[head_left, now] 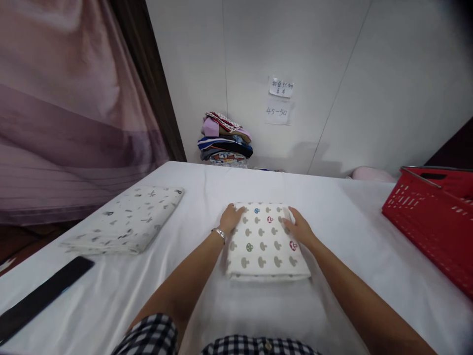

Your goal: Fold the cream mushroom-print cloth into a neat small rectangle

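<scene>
A folded white cloth [263, 241] printed with grey mushrooms and a few coloured ones lies on the white-covered table in front of me. My left hand [231, 219] grips its far left edge, thumb on top and the other fingers partly hidden at the side. On the opposite edge, my right hand [300, 228] holds the cloth the same way, fingers curled around the far right corner. A pale, hazy area spreads between the cloth and my body; I cannot tell whether it is a thin sheet or the table cover.
Another folded cloth [129, 219] with grey prints lies at the left, beyond a long dark flat object [44, 296]. A red plastic basket [432, 217] stands on the right. Past the far edge of the table [314, 190], folded fabrics [225, 140] are stacked against the wall.
</scene>
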### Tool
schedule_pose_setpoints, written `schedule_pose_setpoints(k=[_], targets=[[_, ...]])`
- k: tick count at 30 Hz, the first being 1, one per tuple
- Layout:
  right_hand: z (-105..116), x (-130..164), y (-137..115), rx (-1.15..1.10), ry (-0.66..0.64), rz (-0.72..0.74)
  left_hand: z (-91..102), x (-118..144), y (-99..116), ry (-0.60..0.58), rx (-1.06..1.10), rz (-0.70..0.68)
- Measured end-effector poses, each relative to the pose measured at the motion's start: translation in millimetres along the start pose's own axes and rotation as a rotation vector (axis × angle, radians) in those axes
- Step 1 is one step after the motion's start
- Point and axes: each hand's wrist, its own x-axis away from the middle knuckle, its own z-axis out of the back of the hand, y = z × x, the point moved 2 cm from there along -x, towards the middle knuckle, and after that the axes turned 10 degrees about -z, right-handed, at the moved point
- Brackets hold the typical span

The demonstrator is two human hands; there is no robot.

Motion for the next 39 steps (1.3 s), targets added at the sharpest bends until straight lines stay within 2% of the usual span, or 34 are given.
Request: schedule_pose_setpoints(k=[4, 9, 13, 16, 18, 22, 25, 29, 33, 36, 39], targets=[[-21, -24, 0, -0.118, -0.073, -0.180, -2.6, -9, 4, 0.016, -0.013, -0.043], [-38, -39, 1, -0.243, -0.100, -0.096, 5.6, -21, -2, 0.101, -0.032, -0.089], [-38, -42, -4, -0.081, -0.089, -0.010, 7.2, -27, -10, 0.069, -0.063, -0.063], [-29, -28, -19, 0.183, -0.002, 0.136, 12.6, -19, -6, 0.048, -0.106, -0.092], [-25, -9, -31, 0.324, 0.022, 0.256, 16.7, -5, 0, 0.049, -0.190, -0.191], [-30, 35, -43, 0.488, -0.099, 0.452, 14.2, 33, 10, -0.007, -0.382, -0.475], [-41, 54, -39, 0.553, -0.210, 0.521, 5.4, 54, 6, -0.100, -0.438, -0.549], [-46, 58, -36, 0.575, -0.255, 0.511, -0.6, 59, -2, -0.113, -0.444, -0.539], [-36, 59, -40, 0.504, -0.275, 0.492, 2.2, 57, -7, -0.095, -0.322, -0.528], [-23, 58, -31, 0.388, -0.181, 0.452, 9.7, 58, -14, -0.013, -0.179, -0.433], [-15, 50, -5, 0.182, -0.064, 0.246, 16.9, 61, -21, 0.021, -0.057, -0.262]])
